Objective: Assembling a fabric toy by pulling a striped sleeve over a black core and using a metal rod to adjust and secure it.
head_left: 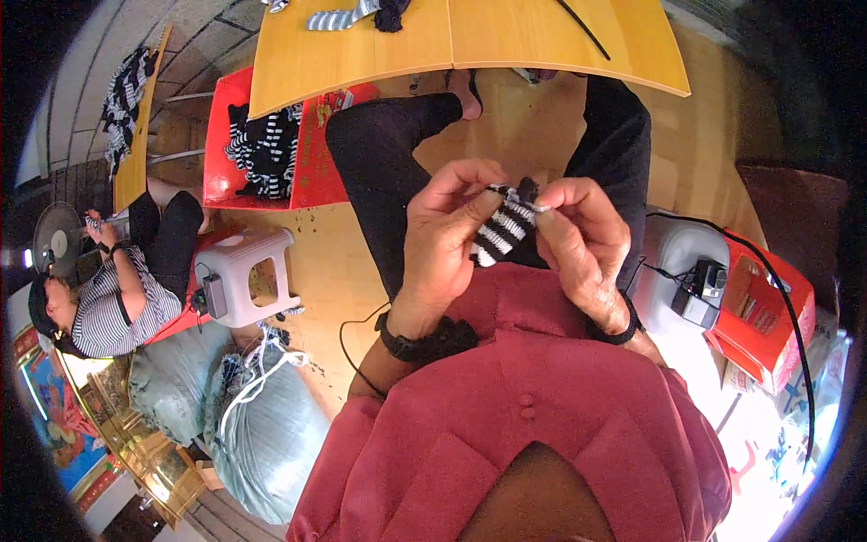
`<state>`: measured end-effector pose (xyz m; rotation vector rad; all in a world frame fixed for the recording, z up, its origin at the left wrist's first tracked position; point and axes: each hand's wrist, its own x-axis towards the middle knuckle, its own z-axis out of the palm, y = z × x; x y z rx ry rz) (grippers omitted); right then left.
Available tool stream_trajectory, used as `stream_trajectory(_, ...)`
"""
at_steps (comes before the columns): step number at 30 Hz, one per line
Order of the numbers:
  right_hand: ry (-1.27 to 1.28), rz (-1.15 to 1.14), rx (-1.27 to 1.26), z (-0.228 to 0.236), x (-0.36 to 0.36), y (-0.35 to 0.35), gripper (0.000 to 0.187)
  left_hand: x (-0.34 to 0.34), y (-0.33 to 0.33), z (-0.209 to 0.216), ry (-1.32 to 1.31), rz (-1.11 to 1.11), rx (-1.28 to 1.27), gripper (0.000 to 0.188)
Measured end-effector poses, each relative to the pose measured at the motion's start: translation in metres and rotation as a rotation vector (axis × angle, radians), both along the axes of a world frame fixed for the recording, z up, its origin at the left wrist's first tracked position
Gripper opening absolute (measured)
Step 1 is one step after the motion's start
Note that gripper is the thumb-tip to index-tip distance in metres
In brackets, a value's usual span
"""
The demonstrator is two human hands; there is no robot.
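Note:
A small black-and-white striped knit piece (502,235), perhaps a glove or a sock, is held up over my lap. My left hand (440,237) grips its left side, thumb and fingers pinched at the upper edge. On the other side, my right hand (585,237) pinches the top right edge, where a whitish bit shows at the fingertips. A dark tuft of knit (527,189) sticks up between the two hands. The fingers partly hide the piece, so I cannot tell its exact kind.
Ahead stands a yellow wooden table (361,61) with striped knitwear (343,19) on it. A red box (217,172) at the left holds more. Farther left, a co-worker (126,298) sits near a pale stool (237,307). Sacks (271,434) lie behind; a black cable (777,280) runs at right.

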<state>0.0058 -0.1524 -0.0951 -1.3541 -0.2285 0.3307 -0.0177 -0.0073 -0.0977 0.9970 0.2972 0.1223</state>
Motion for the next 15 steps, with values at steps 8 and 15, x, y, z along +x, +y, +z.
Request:
stream_trajectory(8, 0.103, -0.16, 0.052, -0.015, 0.009, 0.012, 0.01, -0.002, 0.004, 0.001, 0.068, -0.238, -0.291, 0.012)
stream_trajectory(15, 0.123, -0.1, -0.013, -0.007, 0.013, 0.005, 0.011, 0.008, 0.008, -0.003, 0.166, -0.365, -0.306, 0.013)
